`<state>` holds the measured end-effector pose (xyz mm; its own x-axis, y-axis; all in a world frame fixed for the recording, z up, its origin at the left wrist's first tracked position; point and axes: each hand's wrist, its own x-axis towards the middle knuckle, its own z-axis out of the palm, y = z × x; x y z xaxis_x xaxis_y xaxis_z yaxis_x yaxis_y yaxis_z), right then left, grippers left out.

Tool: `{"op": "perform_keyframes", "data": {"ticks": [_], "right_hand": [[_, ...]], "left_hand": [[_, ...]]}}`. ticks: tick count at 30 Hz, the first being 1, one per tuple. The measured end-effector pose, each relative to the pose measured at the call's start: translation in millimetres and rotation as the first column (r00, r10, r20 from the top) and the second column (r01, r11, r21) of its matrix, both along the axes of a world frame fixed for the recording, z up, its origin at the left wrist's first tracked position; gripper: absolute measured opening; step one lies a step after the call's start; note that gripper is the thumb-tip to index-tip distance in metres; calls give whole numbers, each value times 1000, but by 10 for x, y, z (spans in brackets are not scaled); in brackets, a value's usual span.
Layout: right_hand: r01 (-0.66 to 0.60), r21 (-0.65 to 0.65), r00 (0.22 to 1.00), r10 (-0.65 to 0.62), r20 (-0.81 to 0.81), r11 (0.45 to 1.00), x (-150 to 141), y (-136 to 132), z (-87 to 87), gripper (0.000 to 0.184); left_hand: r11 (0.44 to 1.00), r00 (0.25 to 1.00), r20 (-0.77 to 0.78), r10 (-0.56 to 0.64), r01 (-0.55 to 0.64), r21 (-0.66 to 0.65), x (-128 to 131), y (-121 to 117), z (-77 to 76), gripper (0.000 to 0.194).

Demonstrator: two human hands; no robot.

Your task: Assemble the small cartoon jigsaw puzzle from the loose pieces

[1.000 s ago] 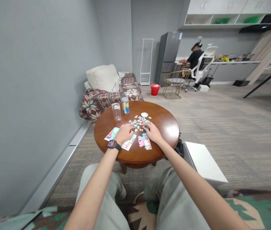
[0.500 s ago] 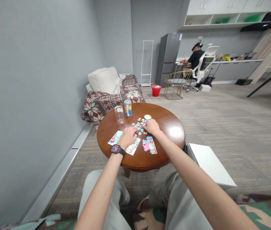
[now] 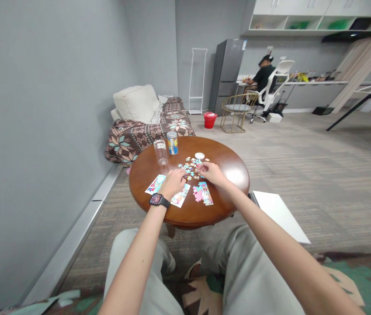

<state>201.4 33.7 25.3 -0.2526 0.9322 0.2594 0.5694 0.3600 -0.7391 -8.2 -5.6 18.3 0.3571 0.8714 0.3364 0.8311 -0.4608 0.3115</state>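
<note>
A round brown wooden table (image 3: 227,192) stands in front of my knees. Several loose puzzle pieces (image 3: 189,166) lie scattered near its middle. My left hand (image 3: 173,183), with a dark watch on the wrist, rests with curled fingers on the near edge of the pieces, over a printed picture card (image 3: 159,189). My right hand (image 3: 212,173) hovers just above the pieces with fingertips pinched on a small puzzle piece. A partly joined pink and blue puzzle section (image 3: 201,194) lies just below my right hand.
A clear glass (image 3: 161,152), a blue and yellow can (image 3: 172,143) and a small white lid (image 3: 199,155) stand at the table's far side. A white box (image 3: 279,215) sits right of the table. A patterned sofa (image 3: 146,131) is behind; a person sits at a far desk.
My right hand has lifted off the pile and drawn back a little, fingertips now pinched. My left hand has stayed at the near edge of the pieces. The camera shifted slightly.
</note>
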Motion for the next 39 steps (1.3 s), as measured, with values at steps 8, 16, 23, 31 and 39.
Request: {"op": "perform_keyframes", "data": {"ticks": [8, 16, 23, 31, 39], "right_hand": [[-275, -134, 938, 235, -254, 952, 277, -722, -114, 30], [-295, -183, 926, 234, -296, 938, 246, -706, -208, 30], [-333, -122, 935, 310, -171, 935, 238, -714, -186, 30], [-381, -78, 920, 370, -128, 921, 244, -709, -185, 25], [-369, -63, 928, 364, -79, 927, 233, -734, -189, 16]], "left_hand": [[1000, 999, -31, -13, 14, 23, -13, 30, -38, 32], [994, 980, -195, -37, 55, 90, 48, -14, 72, 26], [988, 963, -263, -61, 96, 122, 140, -355, 407, 21], [993, 992, 53, -112, 110, 37, 377, -1165, 181, 33], [994, 996, 86, -31, 22, 106, 424, -1233, -203, 36]]}}
